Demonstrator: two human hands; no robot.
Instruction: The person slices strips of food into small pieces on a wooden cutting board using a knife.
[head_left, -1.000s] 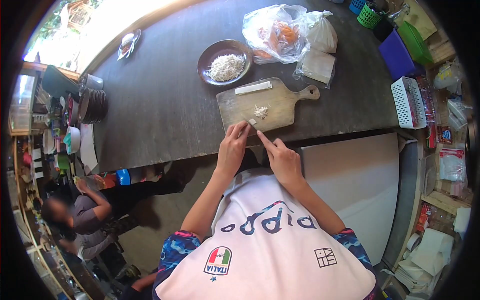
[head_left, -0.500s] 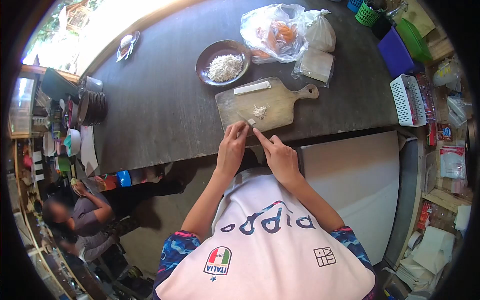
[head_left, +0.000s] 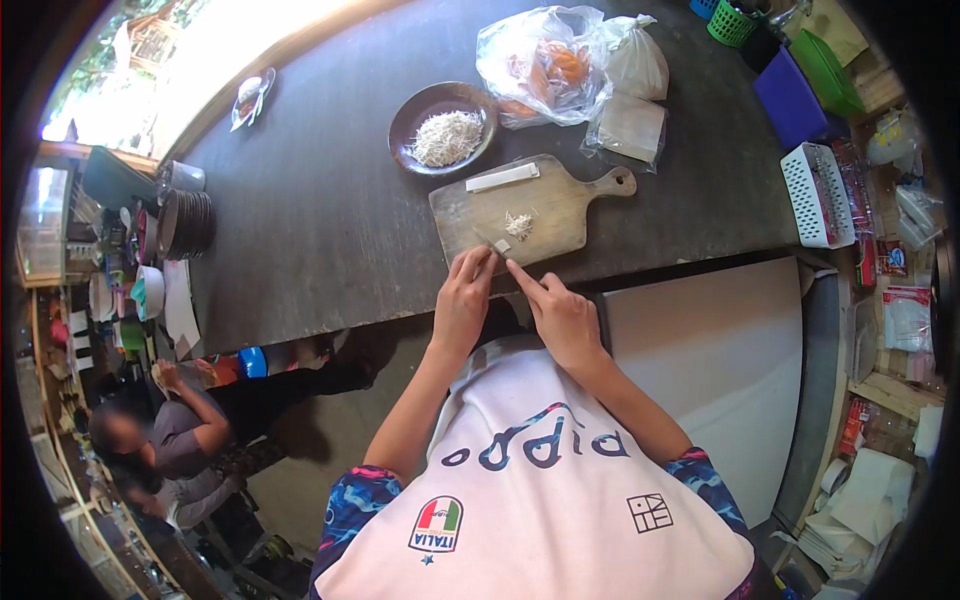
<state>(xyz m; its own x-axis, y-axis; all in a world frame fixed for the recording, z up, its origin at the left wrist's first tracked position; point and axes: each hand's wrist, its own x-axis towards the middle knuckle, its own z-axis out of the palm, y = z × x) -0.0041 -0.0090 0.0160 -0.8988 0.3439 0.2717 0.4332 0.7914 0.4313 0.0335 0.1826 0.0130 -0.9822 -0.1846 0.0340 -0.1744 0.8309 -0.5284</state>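
On the wooden cutting board lie a long white strip, a small heap of pale shreds and a small white piece. My left hand is closed at the board's near edge, its fingertips beside the small piece; what they pinch is hidden. My right hand is closed, its index finger stretched toward the piece, along a thin knife whose blade points up-left and whose handle is hidden. Behind the board, a brown bowl holds a pile of pale shreds.
Plastic bags and a wrapped pale block sit behind the board on the dark table. Stacked dark plates stand at left. A white basket is at right. Another person is at lower left.
The view has shifted slightly. My hands stay almost in place, with my right fingertip a little closer to the small piece. The other person's raised hand has moved slightly.
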